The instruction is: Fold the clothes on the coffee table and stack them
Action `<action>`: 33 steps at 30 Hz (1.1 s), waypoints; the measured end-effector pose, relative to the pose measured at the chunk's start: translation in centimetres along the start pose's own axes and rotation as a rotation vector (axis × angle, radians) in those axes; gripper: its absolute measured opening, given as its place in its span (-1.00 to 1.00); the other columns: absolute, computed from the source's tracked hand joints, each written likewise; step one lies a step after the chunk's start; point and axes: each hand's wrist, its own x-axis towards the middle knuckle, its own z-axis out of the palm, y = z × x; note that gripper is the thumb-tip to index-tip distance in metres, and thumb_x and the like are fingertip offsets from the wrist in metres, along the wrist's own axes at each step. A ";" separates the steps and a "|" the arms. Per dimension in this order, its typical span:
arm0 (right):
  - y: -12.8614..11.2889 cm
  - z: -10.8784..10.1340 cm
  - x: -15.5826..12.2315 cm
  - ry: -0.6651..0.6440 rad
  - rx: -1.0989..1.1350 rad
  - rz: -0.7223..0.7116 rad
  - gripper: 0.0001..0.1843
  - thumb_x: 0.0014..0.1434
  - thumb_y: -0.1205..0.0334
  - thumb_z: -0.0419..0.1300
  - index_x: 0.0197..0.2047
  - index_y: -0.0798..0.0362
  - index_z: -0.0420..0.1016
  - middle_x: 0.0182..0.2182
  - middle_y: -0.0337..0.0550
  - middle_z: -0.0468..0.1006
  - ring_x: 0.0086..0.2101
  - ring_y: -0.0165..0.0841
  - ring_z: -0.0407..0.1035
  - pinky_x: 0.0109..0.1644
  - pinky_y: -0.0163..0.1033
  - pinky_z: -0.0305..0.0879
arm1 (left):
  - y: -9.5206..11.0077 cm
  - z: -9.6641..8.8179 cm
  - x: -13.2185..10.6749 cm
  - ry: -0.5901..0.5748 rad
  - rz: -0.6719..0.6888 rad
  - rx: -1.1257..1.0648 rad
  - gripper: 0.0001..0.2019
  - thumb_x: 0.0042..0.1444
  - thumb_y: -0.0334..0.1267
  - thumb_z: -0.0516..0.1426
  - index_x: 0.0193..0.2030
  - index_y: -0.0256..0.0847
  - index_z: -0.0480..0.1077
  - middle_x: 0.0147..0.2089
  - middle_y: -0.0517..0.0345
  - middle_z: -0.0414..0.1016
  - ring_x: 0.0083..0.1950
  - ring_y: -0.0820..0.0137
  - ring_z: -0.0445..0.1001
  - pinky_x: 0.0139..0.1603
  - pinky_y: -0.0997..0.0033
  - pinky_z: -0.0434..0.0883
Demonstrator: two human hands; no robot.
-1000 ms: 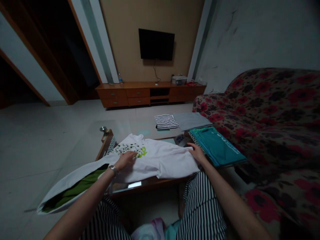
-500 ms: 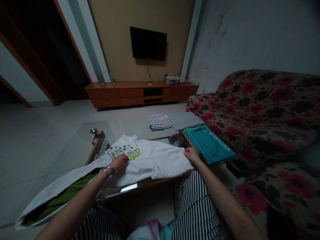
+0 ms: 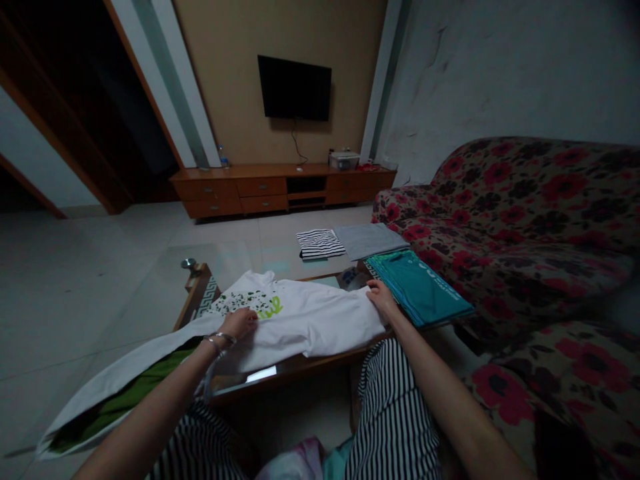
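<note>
A white shirt (image 3: 320,313) lies across the near side of a glass-topped table, with dark green specks and light green lettering on it. Its left part hangs past the table edge and opens on a green inside. My left hand (image 3: 240,325), with bangles at the wrist, is closed on the fabric beside the lettering. At the shirt's right end, my right hand (image 3: 382,297) pinches the far corner between thumb and fingers. The fingertips of my left hand are partly hidden.
On the glass table (image 3: 235,257) lie a folded striped cloth (image 3: 320,244), a folded grey cloth (image 3: 370,241) and a folded teal garment (image 3: 423,287). A floral sofa (image 3: 525,200) stands at right. More cloth (image 3: 295,460) lies below, between my knees.
My right hand has shifted slightly up and away from me along the shirt's right end, drawing that corner with it. The left hand stays nearly where it was.
</note>
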 end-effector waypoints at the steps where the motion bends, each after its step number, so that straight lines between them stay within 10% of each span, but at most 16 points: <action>1: -0.5 -0.5 0.0 -0.018 0.060 -0.033 -0.45 -0.04 0.27 0.07 0.08 0.12 0.40 -0.30 -0.13 0.59 -0.38 -0.37 0.42 -0.33 -0.33 0.32 | -0.2 -0.4 -0.2 0.007 0.001 0.003 -0.76 0.01 -0.32 0.07 -0.19 -0.20 0.48 -0.06 -0.04 0.49 0.01 0.15 0.40 -0.02 0.23 0.27; 11: -8.1 -5.6 -0.8 0.025 0.320 -0.180 -0.56 -0.14 0.09 0.26 -0.19 0.16 0.57 -0.27 -0.04 0.61 -0.28 -0.25 0.44 -0.19 -0.20 0.34 | -2.2 -6.2 -4.5 0.176 0.025 -0.412 -0.63 -0.01 0.00 0.08 -0.21 -0.23 0.45 -0.15 0.01 0.52 -0.10 0.20 0.44 -0.06 0.33 0.33; 22: -17.9 -13.7 -4.6 0.279 -0.008 -0.713 -0.73 0.10 0.03 0.16 -0.37 0.05 0.56 -0.38 -0.11 0.52 -0.31 -0.27 0.39 -0.17 -0.16 0.30 | 0.5 -15.0 -14.3 0.544 -0.162 -0.804 -0.52 0.02 0.17 0.06 -0.20 -0.27 0.38 -0.34 0.18 0.40 -0.33 0.39 0.33 -0.37 0.51 0.26; 33: -33.9 -19.6 -2.9 0.659 0.020 -0.849 -0.77 0.23 0.18 0.08 -0.27 0.15 0.48 -0.41 -0.10 0.51 -0.38 -0.38 0.30 -0.29 -0.27 0.19 | -1.3 -30.4 -21.4 1.303 -0.211 0.310 -0.59 0.26 0.00 -0.04 -0.12 -0.33 0.43 -0.26 0.05 0.45 -0.31 0.43 0.32 -0.31 0.50 0.13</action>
